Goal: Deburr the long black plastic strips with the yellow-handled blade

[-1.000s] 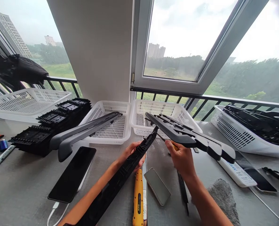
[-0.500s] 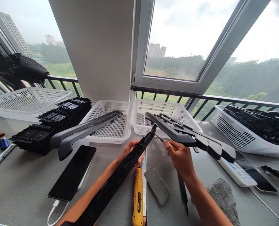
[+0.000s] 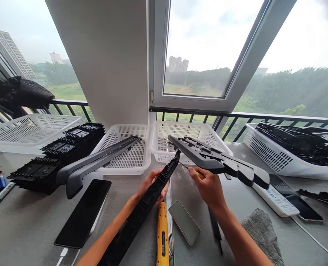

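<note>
A long black plastic trim piece (image 3: pixel 141 207) runs slantwise from the bottom of the view up to the middle. My left hand (image 3: pixel 156 184) is closed around it near its upper part, with fingers partly hidden behind it. In my right hand (image 3: pixel 207 184) is a screwdriver (image 3: pixel 199 175) with a yellow handle; its thin shaft points left at the upper end of the piece. I cannot tell whether the tip touches. Below my hands lie a yellow power tool (image 3: pixel 162 232) and a grey phone (image 3: pixel 185 222).
Grey handle-like parts rest across two white baskets (image 3: pixel 122 170), on the left (image 3: pixel 97 159) and right (image 3: pixel 199 157). Stacked black plastic parts (image 3: pixel 39 170) stand at left beside a black phone (image 3: pixel 83 214). At right are a power strip (image 3: pixel 277 201), a grey cloth (image 3: pixel 262 232) and a filled basket (image 3: pixel 266 149).
The view has shifted slightly, so the baskets and table sit lower and a little left. Both hands keep their holds; the screwdriver stays by the piece's upper end.
</note>
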The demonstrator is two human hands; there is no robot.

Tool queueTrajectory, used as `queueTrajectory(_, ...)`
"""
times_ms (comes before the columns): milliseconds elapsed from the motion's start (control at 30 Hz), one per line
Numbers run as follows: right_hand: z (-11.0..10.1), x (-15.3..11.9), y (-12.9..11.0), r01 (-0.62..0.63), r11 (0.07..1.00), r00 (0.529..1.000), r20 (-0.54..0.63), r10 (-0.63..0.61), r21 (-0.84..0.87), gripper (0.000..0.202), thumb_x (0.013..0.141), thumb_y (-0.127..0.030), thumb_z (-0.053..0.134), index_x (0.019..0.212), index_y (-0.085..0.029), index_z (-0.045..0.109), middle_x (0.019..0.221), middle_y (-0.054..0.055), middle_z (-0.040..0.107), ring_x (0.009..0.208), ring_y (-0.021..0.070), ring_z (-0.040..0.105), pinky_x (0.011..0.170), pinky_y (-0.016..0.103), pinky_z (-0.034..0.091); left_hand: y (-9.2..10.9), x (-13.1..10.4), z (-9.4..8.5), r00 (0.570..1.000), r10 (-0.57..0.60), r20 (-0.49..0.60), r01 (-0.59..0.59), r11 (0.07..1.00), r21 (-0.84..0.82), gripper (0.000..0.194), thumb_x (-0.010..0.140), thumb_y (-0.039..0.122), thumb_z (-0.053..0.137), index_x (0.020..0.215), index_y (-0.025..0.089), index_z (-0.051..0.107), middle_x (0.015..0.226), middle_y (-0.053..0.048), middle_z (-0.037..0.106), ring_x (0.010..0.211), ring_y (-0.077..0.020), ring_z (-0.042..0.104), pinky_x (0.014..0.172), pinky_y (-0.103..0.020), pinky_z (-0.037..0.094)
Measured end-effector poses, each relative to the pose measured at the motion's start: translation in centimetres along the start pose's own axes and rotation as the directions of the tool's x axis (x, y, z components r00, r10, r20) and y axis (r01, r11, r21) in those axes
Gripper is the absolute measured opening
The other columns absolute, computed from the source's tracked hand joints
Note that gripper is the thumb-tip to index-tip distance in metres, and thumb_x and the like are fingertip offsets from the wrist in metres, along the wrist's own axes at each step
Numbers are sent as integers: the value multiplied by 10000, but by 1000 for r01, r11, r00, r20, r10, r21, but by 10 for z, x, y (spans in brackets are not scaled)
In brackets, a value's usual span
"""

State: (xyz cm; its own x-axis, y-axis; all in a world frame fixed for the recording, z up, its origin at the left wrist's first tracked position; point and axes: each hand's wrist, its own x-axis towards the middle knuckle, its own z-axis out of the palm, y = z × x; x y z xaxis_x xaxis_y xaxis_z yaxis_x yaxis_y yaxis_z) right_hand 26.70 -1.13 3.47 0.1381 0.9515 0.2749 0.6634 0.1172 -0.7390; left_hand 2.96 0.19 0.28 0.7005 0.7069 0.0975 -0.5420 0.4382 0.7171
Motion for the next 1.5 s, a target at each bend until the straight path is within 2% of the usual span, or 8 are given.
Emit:
queueTrajectory(367, 3, 1, 4, -4, 997, 1000, 16, 3, 74, 638, 932, -773, 558, 846, -216, 858, 720, 68, 776, 676, 247, 681, 644, 311, 462, -4, 0, -6, 1000, 3, -23, -2, 1000, 20, 511, 1012, 658, 588, 941, 161, 687, 567, -2, 676, 293, -114, 446, 319, -211, 305)
queueTrajectory(567, 6, 0, 0, 11, 996, 1000, 18, -13, 92, 712, 979, -786, 472, 674, -200, 738, 541, 5, 548, 552, 173, 499, 555, 285, 354, -11, -1, -7, 999, -26, -43, 28, 998, 51, 465, 1052, 642, 538, 1169, 201, 624, 588, 9, 700, 305, -131, 495, 336, -186, 290)
queueTrajectory(767, 12, -2, 0, 24, 993, 1000, 17, -26, 118, 730, 1014, -805, 406, 601, -217, 536, 554, -31, 396, 568, 138, 363, 552, 286, 254, -10, -3, 5, 992, -39, -121, 59, 985, 160, 550, 1054, 673, 497, 1350, 211, 535, 581, 32, 695, 315, -124, 498, 356, -174, 290)
queueTrajectory(933, 13, -3, 2, -14, 993, 1000, 29, 11, 114, 746, 1002, -838, 407, 609, -215, 525, 552, -39, 352, 556, 131, 346, 553, 290, 246, -7, -2, 26, 971, 45, -234, 38, 940, 339, 570, 1002, 717, 557, 1199, 183, 595, 538, 11, 687, 371, -128, 500, 424, -210, 385)
queueTrajectory(1100, 12, 0, 6, -58, 986, 998, 36, 52, 159, 817, 974, -888, 401, 707, -183, 716, 530, -5, 481, 533, 164, 460, 551, 294, 304, -1, -2, 41, 971, 26, -236, 66, 926, 372, 591, 968, 763, 588, 1115, 191, 605, 564, -7, 705, 389, -129, 508, 444, -231, 373)
queueTrajectory(1300, 6, 3, 8, 24, 994, 997, -69, -16, 111, 754, 1004, -806, 449, 649, -200, 726, 482, 20, 532, 504, 187, 489, 515, 299, 311, -2, 0, 30, 977, -9, -215, 75, 950, 303, 612, 919, 795, 605, 1084, 206, 581, 519, 19, 672, 329, -127, 457, 368, -224, 358)
queueTrajectory(1367, 6, -1, 4, 68, 994, 996, -59, -64, 82, 690, 1019, -744, 474, 699, -196, 746, 541, 32, 614, 547, 193, 552, 555, 294, 356, -2, 0, 26, 972, -3, -237, 68, 962, 265, 600, 920, 788, 611, 1090, 213, 572, 529, 30, 670, 309, -124, 438, 346, -224, 345)
queueTrajectory(1500, 9, -6, -1, 124, 989, 992, -33, -122, 76, 529, 1016, -649, 550, 904, -200, 807, 834, 92, 814, 769, 253, 724, 730, 317, 475, 0, 0, 25, 968, 33, -248, 26, 973, 231, 624, 938, 768, 616, 1179, 192, 603, 545, 31, 672, 308, -124, 453, 353, -218, 307)
